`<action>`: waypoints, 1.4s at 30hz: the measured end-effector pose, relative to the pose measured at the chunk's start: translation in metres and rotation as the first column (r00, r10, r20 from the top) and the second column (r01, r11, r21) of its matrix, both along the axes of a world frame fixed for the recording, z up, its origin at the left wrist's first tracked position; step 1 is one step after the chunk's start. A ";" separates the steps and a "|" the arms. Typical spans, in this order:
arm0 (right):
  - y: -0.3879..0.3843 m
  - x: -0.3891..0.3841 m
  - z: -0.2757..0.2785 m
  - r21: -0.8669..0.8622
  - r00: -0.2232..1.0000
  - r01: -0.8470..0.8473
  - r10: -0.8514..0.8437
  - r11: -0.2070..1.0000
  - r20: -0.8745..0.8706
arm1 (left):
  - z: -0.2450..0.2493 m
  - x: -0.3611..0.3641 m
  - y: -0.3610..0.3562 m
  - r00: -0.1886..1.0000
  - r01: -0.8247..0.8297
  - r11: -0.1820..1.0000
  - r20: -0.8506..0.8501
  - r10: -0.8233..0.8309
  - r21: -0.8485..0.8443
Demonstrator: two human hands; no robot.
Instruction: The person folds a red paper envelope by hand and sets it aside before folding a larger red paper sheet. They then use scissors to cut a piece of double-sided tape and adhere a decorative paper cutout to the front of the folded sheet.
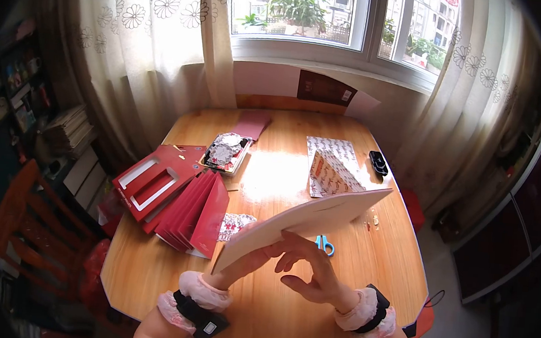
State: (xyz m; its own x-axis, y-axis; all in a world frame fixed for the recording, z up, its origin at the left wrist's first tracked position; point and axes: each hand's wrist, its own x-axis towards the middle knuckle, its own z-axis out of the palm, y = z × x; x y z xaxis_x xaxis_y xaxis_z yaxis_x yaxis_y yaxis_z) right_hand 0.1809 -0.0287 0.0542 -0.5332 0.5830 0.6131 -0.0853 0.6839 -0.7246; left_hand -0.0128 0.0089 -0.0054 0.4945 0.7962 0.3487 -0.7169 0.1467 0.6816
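Frilly cuffs (205, 290) sit nearest; beyond, the left hand (244, 264) grasps a pale board's (308, 218) lower end above the table (263, 326). The right hand (320, 279), unclenched, perhaps touches its underside. Likely light, stiff and smooth, the board suits holds at opposite edges, sparing its middle.

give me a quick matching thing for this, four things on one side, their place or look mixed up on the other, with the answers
1. scissors
2. pale board
3. plant
4. curtains

A. outside the window
B. held up above the table
C. flower pattern
D. blue handles

Pairs: 1-D, 2-B, 3-A, 4-C
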 end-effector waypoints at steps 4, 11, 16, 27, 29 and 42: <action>0.003 0.006 -0.009 -0.124 0.994 0.000 -0.013 0.992 -0.110 | 0.051 -0.012 -0.006 0.993 -0.114 0.983 -0.018 0.113 -0.144; 0.027 0.020 -0.042 -0.539 0.861 0.011 -0.282 0.842 -0.424 | 0.066 -0.030 0.022 0.759 -0.498 0.715 -0.153 0.633 0.490; 0.041 0.028 -0.011 -0.755 0.820 -0.240 -0.288 0.610 -0.494 | 0.066 -0.041 0.029 0.461 -0.636 0.542 -0.293 0.838 0.549; 0.058 0.017 -0.022 -0.795 0.913 -0.028 -0.308 0.606 -0.267 | 0.063 -0.036 0.032 0.306 -0.610 0.444 -0.321 0.896 0.657; 0.072 0.022 -0.023 -0.787 0.904 -0.027 -0.321 0.616 -0.283 | 0.063 -0.038 0.032 0.351 -0.616 0.473 -0.318 0.881 0.629; 0.070 0.114 0.089 -0.805 0.985 -0.096 -0.063 0.585 -0.163 | 0.098 -0.056 0.021 0.262 -0.366 0.419 -0.339 0.903 0.831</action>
State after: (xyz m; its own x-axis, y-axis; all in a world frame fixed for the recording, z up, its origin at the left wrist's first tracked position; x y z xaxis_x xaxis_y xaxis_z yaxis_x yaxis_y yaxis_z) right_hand 0.2949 0.0413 0.1429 -0.4909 0.8706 -0.0328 -0.2559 -0.1800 -0.9498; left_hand -0.0690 0.0300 0.0925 0.1500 0.7471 0.6475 0.3671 -0.6502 0.6652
